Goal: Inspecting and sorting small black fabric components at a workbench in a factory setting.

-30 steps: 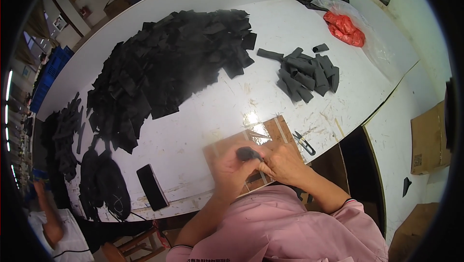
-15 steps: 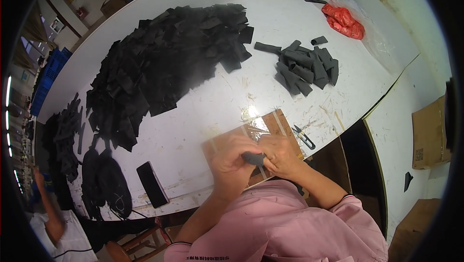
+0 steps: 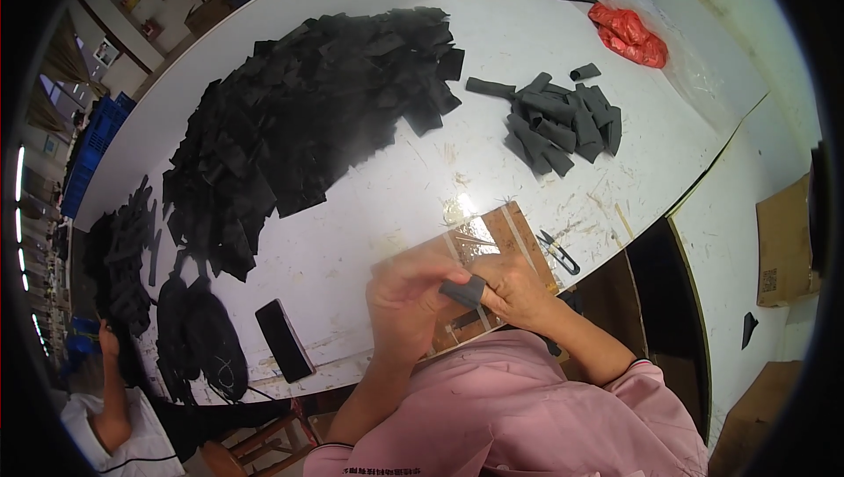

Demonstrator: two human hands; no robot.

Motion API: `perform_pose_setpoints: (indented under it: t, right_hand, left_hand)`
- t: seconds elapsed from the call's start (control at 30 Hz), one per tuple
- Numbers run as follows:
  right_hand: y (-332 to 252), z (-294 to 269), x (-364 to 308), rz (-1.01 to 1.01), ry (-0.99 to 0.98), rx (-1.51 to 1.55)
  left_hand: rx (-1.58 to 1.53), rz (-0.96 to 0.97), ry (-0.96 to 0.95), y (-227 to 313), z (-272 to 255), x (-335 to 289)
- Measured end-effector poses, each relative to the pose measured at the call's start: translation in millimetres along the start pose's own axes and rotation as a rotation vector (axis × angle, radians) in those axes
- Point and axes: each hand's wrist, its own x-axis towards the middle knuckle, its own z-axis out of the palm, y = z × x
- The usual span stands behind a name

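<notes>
Between my two hands, over a brown board (image 3: 411,251) with strips of tape, is a small dark grey fabric tube (image 3: 466,291). My left hand (image 3: 406,294) pinches its left end between thumb and fingers. On the other side my right hand (image 3: 517,291) has its fingers closed at the tube's right end; some fingertips are hidden. Just right of the board lies a pair of thread snips (image 3: 560,253). Similar grey tubes (image 3: 552,108) form a small heap farther off to the right.
A big pile of flat black fabric pieces (image 3: 308,108) covers the table's far left. Nearer are black corded pouches (image 3: 207,332) and a phone (image 3: 284,341). A red plastic bag (image 3: 627,35) sits at the far right. Another person's arm (image 3: 110,380) shows at left.
My left hand has shifted slightly left, and the fabric tube now shows more of its flat side. The whole view has drifted slightly.
</notes>
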Motion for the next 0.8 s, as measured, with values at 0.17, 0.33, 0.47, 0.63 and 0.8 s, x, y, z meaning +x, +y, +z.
perform_pose_setpoints:
  t: [0.17, 0.33, 0.47, 0.63, 0.8]
  right_hand:
    - [42, 47, -16, -0.123, 0.154, 0.047]
    - [43, 51, -12, -0.104, 0.166, 0.070]
    - [23, 35, -11, -0.071, 0.118, -0.017]
    - [-2, 6, -4, -0.055, 0.006, -0.178]
    - [-16, -5, 9, -0.185, 0.001, -0.282]
  left_hand:
    - [0.323, -0.149, 0.031, 11, 7, -5]
    - [0.535, -0.005, -0.119, 11, -8, 4]
    - [0.464, -0.059, -0.088, 14, -7, 3]
    - [0.323, 0.037, 0.074, 13, -5, -2]
    - [0.183, 0.123, 0.233, 25, -20, -2]
